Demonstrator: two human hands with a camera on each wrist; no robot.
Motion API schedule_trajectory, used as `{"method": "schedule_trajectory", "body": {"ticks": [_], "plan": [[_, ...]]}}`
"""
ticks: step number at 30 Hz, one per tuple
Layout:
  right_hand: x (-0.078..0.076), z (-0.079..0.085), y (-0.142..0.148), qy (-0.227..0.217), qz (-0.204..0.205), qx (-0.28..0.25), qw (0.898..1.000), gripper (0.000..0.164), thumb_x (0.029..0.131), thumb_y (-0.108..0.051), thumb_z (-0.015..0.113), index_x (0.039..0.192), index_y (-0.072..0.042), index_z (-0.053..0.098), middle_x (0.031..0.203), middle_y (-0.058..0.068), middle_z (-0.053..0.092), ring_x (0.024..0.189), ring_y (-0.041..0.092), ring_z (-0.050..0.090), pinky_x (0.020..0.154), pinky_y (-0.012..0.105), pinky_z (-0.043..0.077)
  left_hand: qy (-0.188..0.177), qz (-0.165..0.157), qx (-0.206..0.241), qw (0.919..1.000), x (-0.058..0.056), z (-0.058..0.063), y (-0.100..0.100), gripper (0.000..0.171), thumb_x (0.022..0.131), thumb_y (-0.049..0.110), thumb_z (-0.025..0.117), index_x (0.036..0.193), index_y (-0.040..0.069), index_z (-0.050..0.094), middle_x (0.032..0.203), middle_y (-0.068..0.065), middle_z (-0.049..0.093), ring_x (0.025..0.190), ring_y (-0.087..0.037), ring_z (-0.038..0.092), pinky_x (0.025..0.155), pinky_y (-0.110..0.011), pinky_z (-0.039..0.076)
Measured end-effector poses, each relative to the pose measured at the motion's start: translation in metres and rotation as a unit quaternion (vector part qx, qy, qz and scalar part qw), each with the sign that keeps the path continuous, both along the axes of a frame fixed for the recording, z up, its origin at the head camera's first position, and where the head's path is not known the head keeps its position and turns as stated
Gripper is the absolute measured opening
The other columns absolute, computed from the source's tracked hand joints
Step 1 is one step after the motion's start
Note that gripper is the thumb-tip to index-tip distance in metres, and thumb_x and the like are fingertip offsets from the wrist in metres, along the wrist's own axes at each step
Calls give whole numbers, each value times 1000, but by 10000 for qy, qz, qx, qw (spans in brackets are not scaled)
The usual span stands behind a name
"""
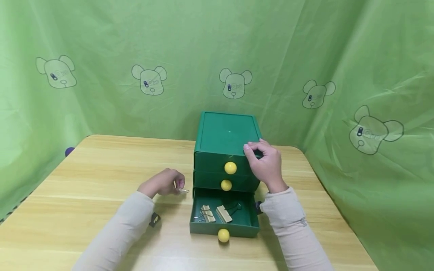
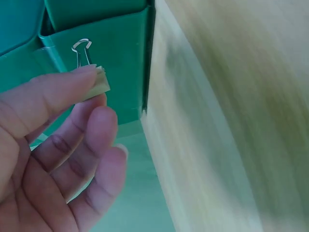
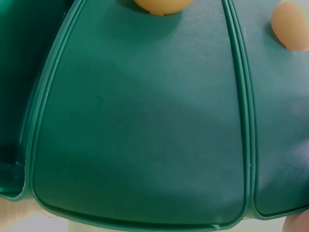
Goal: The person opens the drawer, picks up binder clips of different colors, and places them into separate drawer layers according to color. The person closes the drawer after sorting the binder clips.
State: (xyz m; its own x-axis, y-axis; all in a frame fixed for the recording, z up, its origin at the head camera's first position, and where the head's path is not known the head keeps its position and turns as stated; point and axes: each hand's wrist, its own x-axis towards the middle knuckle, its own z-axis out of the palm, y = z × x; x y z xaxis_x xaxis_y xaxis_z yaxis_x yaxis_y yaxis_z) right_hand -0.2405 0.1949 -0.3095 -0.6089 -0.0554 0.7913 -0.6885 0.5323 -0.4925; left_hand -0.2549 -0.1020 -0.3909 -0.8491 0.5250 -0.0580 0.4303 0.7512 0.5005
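My left hand [image 1: 165,182] is just left of a green drawer cabinet [image 1: 228,131]. It pinches a small gold binder clip [image 2: 100,83] between thumb and fingers, with one silver wire handle sticking up. My right hand [image 1: 268,161] holds the cabinet's upper front right corner, its thumb and a curled finger at the top edge. The bottom drawer [image 1: 242,229] is pulled out. Inside it lie two larger gold binder clips, one on the left [image 1: 208,213] and another [image 1: 224,214] near the middle. In the right wrist view only a bit of the right hand shows.
The two upper drawers are closed, with yellow round knobs [image 1: 230,168]; the bottom drawer has a yellow knob [image 1: 223,235] too. Everything stands on a light wooden table [image 1: 101,169]. A green curtain [image 1: 190,45] with bear-head outlines hangs behind and to the right.
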Motion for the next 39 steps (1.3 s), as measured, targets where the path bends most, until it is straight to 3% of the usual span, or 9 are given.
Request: {"method": "schedule_trajectory", "body": {"ticks": [7,15,18,32,39], "plan": [[-3,-4,3,4,-22,59,10000,13,81,-9,66,73,1,69,85,14,68,86,26,65,98,35,37,114,-156,8,9998,5,8,1,23,70,1,73,70,18,56,68,9,55,65,-11,51,63,-28,44],[-6,-4,3,81,87,-63,9999,9,79,-5,68,72,0,69,84,17,68,85,30,65,97,42,38,195,-433,67,9989,12,18,5,21,72,5,72,71,18,56,68,10,55,65,-10,52,63,-28,45],[-4,-4,2,64,55,-40,10000,10,80,-6,67,72,1,69,84,16,68,85,28,65,97,40,38,231,-543,121,9982,15,21,8,20,72,4,72,71,17,57,68,10,55,65,-10,52,63,-28,45],[-4,-5,3,51,-54,91,9999,15,81,-11,66,73,1,69,86,15,68,86,27,65,97,36,38,443,-769,136,9960,24,25,14,19,75,9,71,73,18,55,68,12,54,63,-7,52,60,-25,45],[-5,-4,3,117,-15,64,9999,13,80,-9,66,72,1,68,84,14,68,85,27,65,97,36,38,328,-733,151,9967,27,30,20,17,77,11,72,73,17,56,69,11,55,64,-9,52,60,-26,46]]}}
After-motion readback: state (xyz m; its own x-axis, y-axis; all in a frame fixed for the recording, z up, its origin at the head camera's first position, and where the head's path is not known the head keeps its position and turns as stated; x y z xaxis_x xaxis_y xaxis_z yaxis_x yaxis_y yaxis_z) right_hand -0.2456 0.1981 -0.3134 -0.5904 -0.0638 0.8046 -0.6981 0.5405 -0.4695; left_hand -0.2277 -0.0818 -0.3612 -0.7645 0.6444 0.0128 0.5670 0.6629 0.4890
